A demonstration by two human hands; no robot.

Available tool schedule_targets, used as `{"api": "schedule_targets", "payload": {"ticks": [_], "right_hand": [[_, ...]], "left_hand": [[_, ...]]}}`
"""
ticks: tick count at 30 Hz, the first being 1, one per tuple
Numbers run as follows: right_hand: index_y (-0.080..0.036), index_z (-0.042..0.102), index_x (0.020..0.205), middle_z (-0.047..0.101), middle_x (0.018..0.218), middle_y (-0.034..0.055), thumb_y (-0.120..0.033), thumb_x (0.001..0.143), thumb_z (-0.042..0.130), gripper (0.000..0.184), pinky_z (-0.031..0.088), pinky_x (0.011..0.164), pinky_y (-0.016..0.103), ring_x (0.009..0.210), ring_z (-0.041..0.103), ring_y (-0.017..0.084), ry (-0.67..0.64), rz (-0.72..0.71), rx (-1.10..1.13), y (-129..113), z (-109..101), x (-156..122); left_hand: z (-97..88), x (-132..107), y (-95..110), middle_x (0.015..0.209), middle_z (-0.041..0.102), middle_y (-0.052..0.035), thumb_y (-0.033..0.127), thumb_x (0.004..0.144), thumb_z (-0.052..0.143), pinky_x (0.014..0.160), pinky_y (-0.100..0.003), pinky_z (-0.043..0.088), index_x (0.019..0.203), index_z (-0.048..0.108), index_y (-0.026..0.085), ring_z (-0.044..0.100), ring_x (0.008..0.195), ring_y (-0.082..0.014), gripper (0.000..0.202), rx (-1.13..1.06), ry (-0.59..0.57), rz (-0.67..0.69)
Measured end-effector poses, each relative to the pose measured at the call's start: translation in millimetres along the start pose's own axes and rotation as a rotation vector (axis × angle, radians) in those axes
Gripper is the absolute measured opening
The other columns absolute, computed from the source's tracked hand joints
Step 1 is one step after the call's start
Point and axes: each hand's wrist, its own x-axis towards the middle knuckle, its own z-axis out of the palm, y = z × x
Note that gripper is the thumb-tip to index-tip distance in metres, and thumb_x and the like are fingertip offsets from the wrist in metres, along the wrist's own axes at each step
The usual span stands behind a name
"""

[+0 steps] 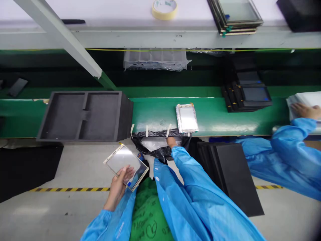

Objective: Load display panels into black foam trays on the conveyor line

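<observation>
My left hand [117, 187] grips a glass display panel [117, 160] by its lower edge, left of my body. The panel is see-through, with a pale frame and a small blue tab, and my fingers show through it. My right hand [171, 142] reaches into the mouth of a black plastic bag [163, 153] at the bench's front edge; its fingers are hidden there. Strips of tape hold the bag's rim to the green bench, and clear film [151, 144] shows inside. Just beyond my right hand lies a silvery stack of panels [187, 117].
A black foam tray [101, 115] with two compartments stands at left on the green bench [155, 110]. Dark framed panels [253, 93] are stacked at right. Black boards [235, 177] lean below the bench. A co-worker's hand [306, 110] rests on white sheets. A slanting post [65, 36] crosses upper left.
</observation>
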Motion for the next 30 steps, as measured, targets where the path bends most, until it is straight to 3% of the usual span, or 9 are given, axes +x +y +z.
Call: {"api": "schedule_targets", "payload": {"ticks": [3, 5, 9, 13, 17, 20, 25, 27, 30], "right_hand": [[-0.007, 0.068, 0.112, 0.068, 0.117, 0.0222, -0.022, 0.093, 0.069, 0.024, 0.052, 0.096, 0.036, 0.112, 0.067, 0.026, -0.055, 0.232, -0.067, -9.5, 6.5, -29.6], [-0.008, 0.069, 0.112, 0.071, 0.113, 0.0210, -0.018, 0.096, 0.062, 0.020, 0.051, 0.095, 0.032, 0.109, 0.069, 0.024, -0.102, 0.276, -0.060, -22.4, 13.8, -56.6], [-0.022, 0.059, 0.134, 0.073, 0.117, 0.0077, -0.031, 0.100, 0.054, 0.036, 0.055, 0.093, 0.033, 0.104, 0.070, 0.019, -0.238, -0.025, 0.264, -57.5, 21.7, -114.6], [-0.025, 0.054, 0.137, 0.070, 0.094, 0.0021, -0.034, 0.091, 0.061, 0.047, 0.057, 0.076, 0.033, 0.080, 0.069, 0.018, -0.082, -0.243, 0.440, -87.5, -4.1, -147.1], [-0.023, 0.052, 0.137, 0.062, 0.080, -0.0023, -0.034, 0.088, 0.061, 0.051, 0.055, 0.066, 0.031, 0.064, 0.063, 0.015, 0.196, -0.329, 0.448, -118.8, -98.2, -141.7], [-0.021, 0.045, 0.145, 0.063, 0.079, -0.0030, -0.034, 0.085, 0.066, 0.065, 0.055, 0.065, 0.030, 0.064, 0.061, 0.014, 0.470, -0.447, 0.376, -153.7, -209.3, -113.7], [-0.009, 0.057, 0.132, 0.066, 0.096, 0.0077, -0.028, 0.085, 0.069, 0.052, 0.057, 0.074, 0.034, 0.077, 0.066, 0.017, 0.775, -0.542, 0.161, -228.5, -388.6, -19.1], [-0.005, 0.058, 0.129, 0.065, 0.093, 0.0086, -0.022, 0.085, 0.069, 0.048, 0.057, 0.074, 0.035, 0.076, 0.066, 0.018, 0.802, -0.495, 0.137, -256.3, -435.3, 24.7], [-0.001, 0.058, 0.125, 0.065, 0.084, 0.0071, -0.013, 0.086, 0.067, 0.042, 0.057, 0.072, 0.036, 0.071, 0.065, 0.017, 0.795, -0.384, 0.157, -286.0, -473.7, 78.2]], "left_hand": [[19.1, -1.6, 6.7, 0.092, 0.081, -0.0124, 0.055, 0.064, 0.089, 0.086, -0.039, 0.058, 0.101, 0.073, 0.014, 0.078, 0.089, -0.0278, 0.057, -0.005, -0.089, 0.038], [32.1, -1.7, 11.0, 0.092, 0.081, -0.0117, 0.055, 0.065, 0.088, 0.085, -0.037, 0.058, 0.102, 0.073, 0.014, 0.078, 0.089, -0.0263, 0.057, -0.008, -0.144, 0.058], [69.7, -4.5, 21.2, 0.094, 0.081, -0.0116, 0.053, 0.069, 0.088, 0.083, -0.034, 0.057, 0.103, 0.073, 0.013, 0.077, 0.086, -0.0228, 0.054, -0.024, -0.268, 0.105], [118.1, -23.1, 39.9, 0.102, 0.079, -0.0138, 0.052, 0.078, 0.082, 0.085, -0.037, 0.057, 0.112, 0.071, 0.013, 0.076, 0.090, -0.0248, 0.053, -0.051, -0.476, 0.160], [143.9, -48.2, 53.5, 0.117, 0.076, -0.0154, 0.053, 0.085, 0.075, 0.084, -0.037, 0.058, 0.129, 0.065, 0.017, 0.075, 0.096, -0.0257, 0.058, -0.078, -0.642, 0.211], [140.7, -54.8, 49.0, 0.113, 0.077, -0.0155, 0.052, 0.081, 0.079, 0.084, -0.036, 0.058, 0.117, 0.071, 0.016, 0.075, 0.095, -0.0258, 0.052, -0.020, -0.639, 0.205], [120.0, -44.6, 34.1, 0.108, 0.079, -0.0142, 0.051, 0.070, 0.088, 0.085, -0.036, 0.058, 0.106, 0.074, 0.016, 0.076, 0.094, -0.0256, 0.053, 0.027, -0.513, 0.168], [114.0, -40.2, 31.5, 0.108, 0.079, -0.0142, 0.052, 0.066, 0.090, 0.085, -0.035, 0.059, 0.106, 0.075, 0.017, 0.076, 0.094, -0.0256, 0.055, 0.020, -0.462, 0.163], [109.3, -36.9, 28.8, 0.108, 0.079, -0.0147, 0.054, 0.062, 0.091, 0.086, -0.037, 0.059, 0.103, 0.075, 0.018, 0.076, 0.095, -0.0271, 0.057, -0.004, -0.397, 0.168]]}}
